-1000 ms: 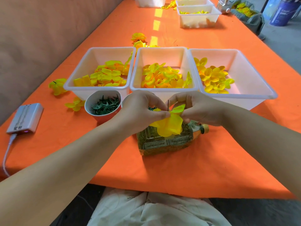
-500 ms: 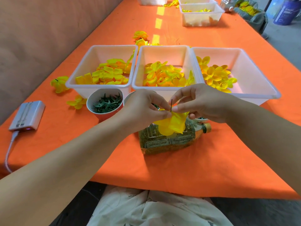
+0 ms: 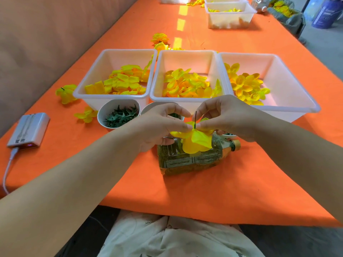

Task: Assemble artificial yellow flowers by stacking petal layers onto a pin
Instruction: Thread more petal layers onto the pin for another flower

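Note:
A thin dark pin stands upright between my fingertips, with yellow petal layers threaded on it and hanging below. My left hand pinches the petals from the left; my right hand pinches them from the right, both at the pin's base. Three white bins behind hold loose yellow petals: left bin, middle bin, right bin.
A plastic bottle filled with dark bits lies on its side under the flower. A white cup of green leaf pieces sits at the left, another cup behind my left hand. A power bank with its cable lies far left. Finished flowers lie scattered.
The petals have slid lower on the pin and spread wider, so more of the pin shows above them. Both hands stay pinched at the pin.

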